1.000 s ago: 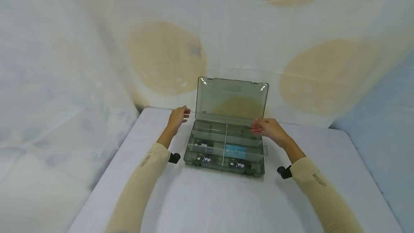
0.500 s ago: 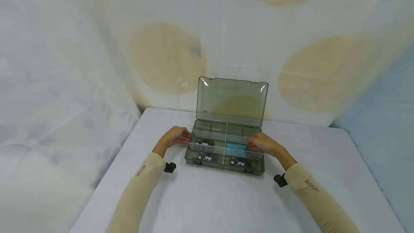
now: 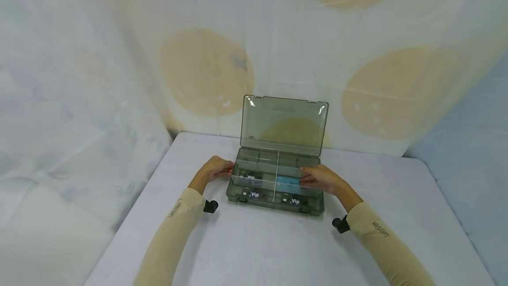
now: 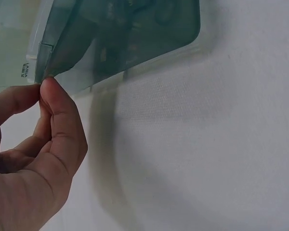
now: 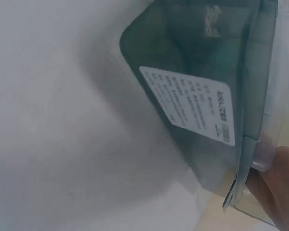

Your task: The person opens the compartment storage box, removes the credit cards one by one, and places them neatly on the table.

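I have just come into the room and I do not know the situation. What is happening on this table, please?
A person is handling a smoky transparent organiser box on a white-covered table. Its lid stands open, upright at the back. The left hand touches the box's left edge with its fingers; the right hand rests at the right side, over a blue card. Dark cards marked "Vip" lie in the front compartments.

A smoky grey translucent organiser box (image 3: 275,184) sits at frame centre on a pale lavender-white desk (image 3: 254,242). Inside lie a light blue card (image 3: 289,183) and black cards (image 3: 254,194) lettered in white. Beige sleeves (image 3: 174,228) enter from below; the white backdrop (image 3: 119,56) shows tan circles.
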